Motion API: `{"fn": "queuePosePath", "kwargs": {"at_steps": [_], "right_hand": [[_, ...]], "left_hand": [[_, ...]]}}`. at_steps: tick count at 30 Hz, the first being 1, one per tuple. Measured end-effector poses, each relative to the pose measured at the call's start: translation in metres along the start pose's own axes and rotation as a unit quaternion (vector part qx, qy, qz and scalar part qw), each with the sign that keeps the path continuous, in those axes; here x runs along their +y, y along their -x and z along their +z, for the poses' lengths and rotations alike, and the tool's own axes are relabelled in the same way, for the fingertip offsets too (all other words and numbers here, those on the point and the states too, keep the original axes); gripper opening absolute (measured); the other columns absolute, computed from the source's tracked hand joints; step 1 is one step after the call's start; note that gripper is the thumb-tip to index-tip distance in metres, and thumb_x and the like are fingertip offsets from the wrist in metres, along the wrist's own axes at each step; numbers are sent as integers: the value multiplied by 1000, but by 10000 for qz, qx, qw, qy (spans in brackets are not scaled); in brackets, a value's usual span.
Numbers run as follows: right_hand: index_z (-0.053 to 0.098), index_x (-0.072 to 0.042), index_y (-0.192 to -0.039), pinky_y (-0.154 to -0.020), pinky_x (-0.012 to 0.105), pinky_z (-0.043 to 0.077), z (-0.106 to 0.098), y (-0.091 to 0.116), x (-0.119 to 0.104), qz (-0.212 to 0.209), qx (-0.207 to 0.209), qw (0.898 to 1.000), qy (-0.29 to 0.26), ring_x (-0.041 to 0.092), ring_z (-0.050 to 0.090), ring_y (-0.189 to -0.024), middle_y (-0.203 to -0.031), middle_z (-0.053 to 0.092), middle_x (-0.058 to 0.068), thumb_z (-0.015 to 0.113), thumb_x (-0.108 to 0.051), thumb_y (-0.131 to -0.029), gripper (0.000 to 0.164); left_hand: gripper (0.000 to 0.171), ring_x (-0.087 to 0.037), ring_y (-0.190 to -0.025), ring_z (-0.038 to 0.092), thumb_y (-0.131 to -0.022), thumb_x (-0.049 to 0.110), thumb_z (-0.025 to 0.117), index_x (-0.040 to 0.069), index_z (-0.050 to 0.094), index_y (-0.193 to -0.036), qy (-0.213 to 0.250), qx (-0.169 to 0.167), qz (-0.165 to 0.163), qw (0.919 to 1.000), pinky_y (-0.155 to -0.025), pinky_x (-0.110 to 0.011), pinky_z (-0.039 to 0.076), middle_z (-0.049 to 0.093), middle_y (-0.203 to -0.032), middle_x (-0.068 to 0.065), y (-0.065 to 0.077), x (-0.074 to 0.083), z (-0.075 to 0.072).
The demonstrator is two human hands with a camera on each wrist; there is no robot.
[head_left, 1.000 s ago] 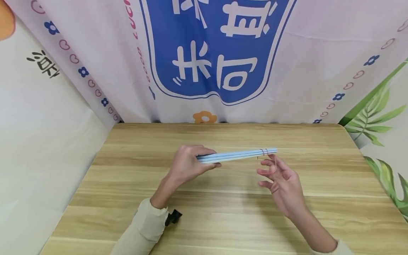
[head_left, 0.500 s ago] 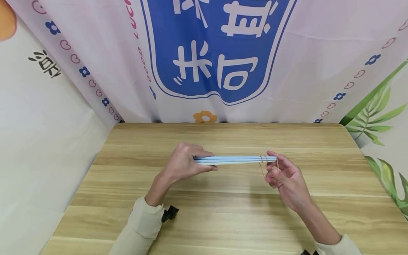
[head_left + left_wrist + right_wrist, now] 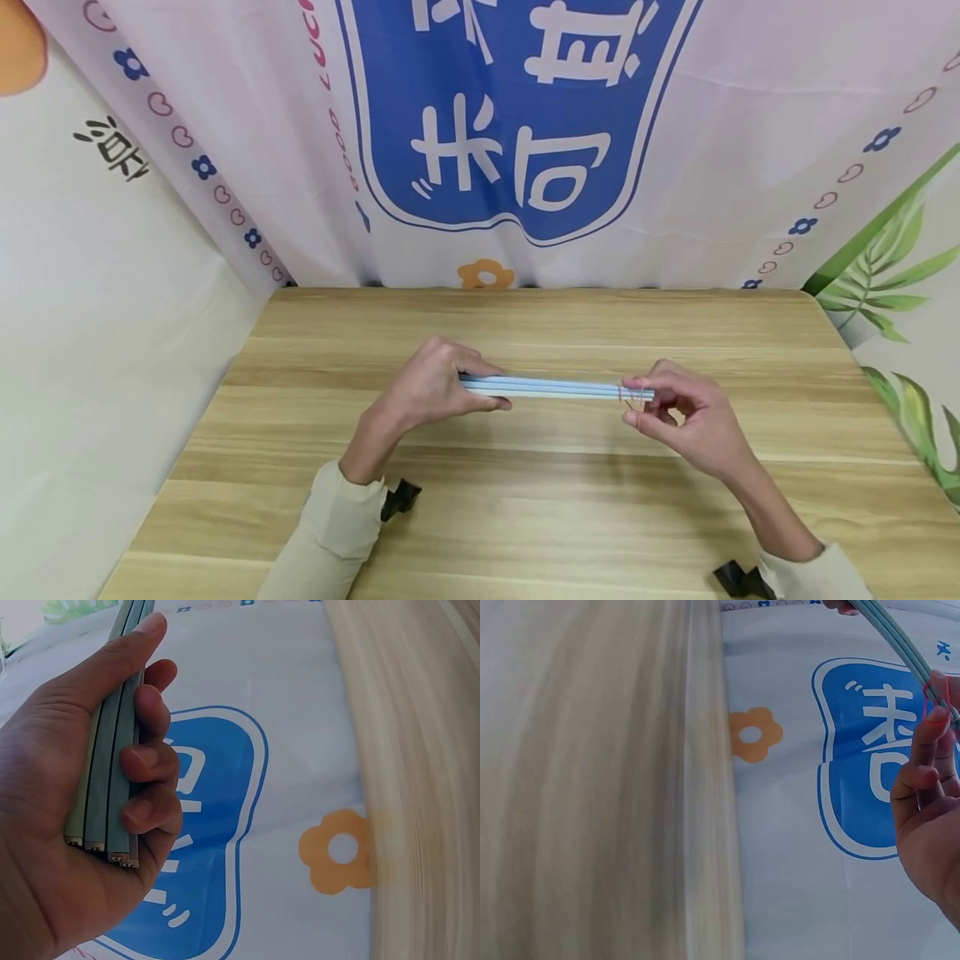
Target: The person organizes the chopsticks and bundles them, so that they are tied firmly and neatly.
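Observation:
A bundle of light blue chopsticks (image 3: 555,387) is held level above the table. My left hand (image 3: 423,387) grips its thick end, with the fingers curled round the square shafts (image 3: 103,772) in the left wrist view. Near the thin tips a red rubber band (image 3: 620,393) is looped round the bundle. My right hand (image 3: 693,421) is at those tips, its thumb and fingers pinching the loose loop of the band. In the right wrist view the band (image 3: 925,701) shows as a thin red loop by the fingertips, partly hidden by them.
The wooden table (image 3: 525,500) lies under both hands. A printed curtain (image 3: 697,208) with a blue sign hangs at its back edge. Black wrist mounts (image 3: 401,500) sit by both sleeves.
My right hand has turned over and its fingers have closed in on the band at the tips. The loose loop looks smaller. The tip end of the bundle has come down.

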State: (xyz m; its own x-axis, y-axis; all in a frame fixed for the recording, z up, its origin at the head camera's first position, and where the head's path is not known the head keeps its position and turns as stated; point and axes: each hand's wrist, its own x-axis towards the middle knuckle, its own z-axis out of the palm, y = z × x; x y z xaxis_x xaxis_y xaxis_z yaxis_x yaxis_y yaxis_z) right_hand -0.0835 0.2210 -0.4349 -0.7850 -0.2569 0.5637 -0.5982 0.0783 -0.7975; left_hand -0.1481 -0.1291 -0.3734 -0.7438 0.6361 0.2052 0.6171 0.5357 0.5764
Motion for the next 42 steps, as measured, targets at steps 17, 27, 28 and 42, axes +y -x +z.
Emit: {"fn": "queuePosePath", "kwargs": {"at_steps": [17, 27, 28, 42], "right_hand": [[70, 0, -104, -75, 23, 52, -9, -8, 1, -462, -335, 9984, -51, 13, 59, -88, -99, 65, 6, 69, 31, -74, 43], [72, 2, -108, -83, 20, 60, -10, -8, -2, 453, -111, 9987, 180, 11, 73, -96, -107, 73, -1, 73, 24, -85, 31], [73, 2, -108, -83, 20, 60, -9, -8, -2, 588, -87, 9980, 194, 11, 73, -98, -108, 74, -2, 74, 23, -86, 30], [84, -3, -110, -70, 16, 58, 14, -22, -2, 472, -158, 9941, 960, 2, 78, -103, -111, 83, 10, 87, 12, -79, 34]], "left_hand": [[31, 2, -70, 67, -78, 31, 98, 16, 88, -102, -463, 61, 113, 9988, -65, -18, 52, 84, -94, 3, -2, 2, 9], [33, 1, -66, 61, -79, 32, 98, 14, 87, -103, -599, 336, 264, 9973, -60, -17, 45, 84, -92, 3, -2, 1, 10], [33, 1, -67, 62, -79, 32, 98, 13, 87, -103, -602, 337, 275, 9972, -61, -17, 46, 84, -93, 3, -2, 1, 10], [31, -2, -73, 72, -78, 32, 98, 14, 87, -101, -824, 420, 355, 9951, -66, -16, 52, 84, -93, 4, -4, 4, 16]]}}
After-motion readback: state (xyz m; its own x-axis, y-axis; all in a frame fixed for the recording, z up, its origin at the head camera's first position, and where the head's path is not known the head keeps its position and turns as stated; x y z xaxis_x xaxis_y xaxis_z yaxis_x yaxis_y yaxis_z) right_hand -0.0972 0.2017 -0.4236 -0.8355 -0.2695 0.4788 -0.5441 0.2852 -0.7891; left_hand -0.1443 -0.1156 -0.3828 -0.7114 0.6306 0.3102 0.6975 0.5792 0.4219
